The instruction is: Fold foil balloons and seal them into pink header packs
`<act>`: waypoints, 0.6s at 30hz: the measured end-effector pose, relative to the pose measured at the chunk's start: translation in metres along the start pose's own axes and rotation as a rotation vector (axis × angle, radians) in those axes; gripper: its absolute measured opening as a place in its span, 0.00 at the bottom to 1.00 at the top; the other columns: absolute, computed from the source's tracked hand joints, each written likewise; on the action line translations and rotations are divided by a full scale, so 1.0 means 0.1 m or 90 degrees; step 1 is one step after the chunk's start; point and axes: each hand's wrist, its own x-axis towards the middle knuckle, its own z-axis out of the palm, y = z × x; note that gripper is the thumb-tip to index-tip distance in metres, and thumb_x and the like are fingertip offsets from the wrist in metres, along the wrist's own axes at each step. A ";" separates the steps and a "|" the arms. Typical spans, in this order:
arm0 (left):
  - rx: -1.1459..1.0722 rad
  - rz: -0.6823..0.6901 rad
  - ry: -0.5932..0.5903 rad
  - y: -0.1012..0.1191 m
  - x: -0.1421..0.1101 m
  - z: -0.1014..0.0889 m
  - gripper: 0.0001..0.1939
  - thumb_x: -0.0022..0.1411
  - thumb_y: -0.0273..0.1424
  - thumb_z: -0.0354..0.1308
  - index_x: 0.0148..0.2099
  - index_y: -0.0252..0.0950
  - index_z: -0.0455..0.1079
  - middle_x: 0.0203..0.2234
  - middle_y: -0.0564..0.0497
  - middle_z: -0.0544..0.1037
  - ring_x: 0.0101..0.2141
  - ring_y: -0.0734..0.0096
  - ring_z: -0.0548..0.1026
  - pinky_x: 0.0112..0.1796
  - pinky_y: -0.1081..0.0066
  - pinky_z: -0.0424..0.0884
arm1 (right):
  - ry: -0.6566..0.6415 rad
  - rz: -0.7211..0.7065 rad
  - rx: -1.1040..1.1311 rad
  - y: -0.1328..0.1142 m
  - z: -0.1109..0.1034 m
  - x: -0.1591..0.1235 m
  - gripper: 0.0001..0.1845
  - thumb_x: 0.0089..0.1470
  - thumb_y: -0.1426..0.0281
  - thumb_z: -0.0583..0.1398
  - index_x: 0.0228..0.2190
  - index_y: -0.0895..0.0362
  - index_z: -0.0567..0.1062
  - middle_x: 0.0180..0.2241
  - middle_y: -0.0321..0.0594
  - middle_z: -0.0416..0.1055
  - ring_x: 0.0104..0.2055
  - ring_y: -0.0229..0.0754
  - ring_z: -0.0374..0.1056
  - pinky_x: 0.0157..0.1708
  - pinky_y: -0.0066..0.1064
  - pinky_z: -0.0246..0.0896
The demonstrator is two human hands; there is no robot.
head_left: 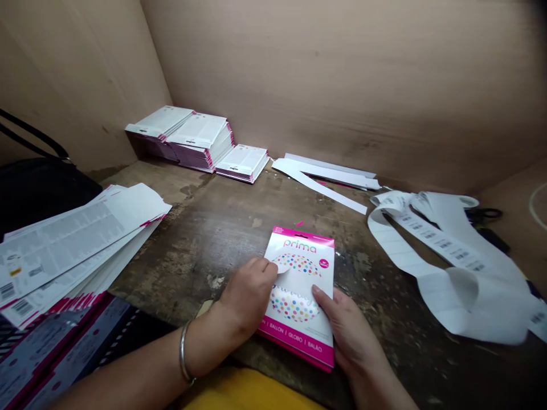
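The balloon packet (299, 296) is glossy printed card, the wooden surface (205, 250) looks rough and stained, the cardboard walls (342, 74) are matt, and the bangle (183, 353) is smooth metal.

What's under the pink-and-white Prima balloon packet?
The stained wooden worktop shows around the pink-and-white Prima balloon packet; whatever lies directly beneath the packet is hidden.

My one camera rides on the head, facing forward and down. It looks closely over the left hand (248, 296) and right hand (348, 336) toward a cardboard wall (342, 74).
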 end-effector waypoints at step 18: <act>-0.054 -0.010 0.067 -0.07 -0.01 -0.05 0.10 0.65 0.27 0.47 0.37 0.35 0.70 0.31 0.48 0.76 0.33 0.66 0.74 0.35 0.69 0.68 | -0.066 -0.552 -1.175 0.13 0.00 -0.15 0.30 0.59 0.61 0.52 0.60 0.58 0.56 0.62 0.44 0.51 0.65 0.54 0.43 0.60 0.55 0.44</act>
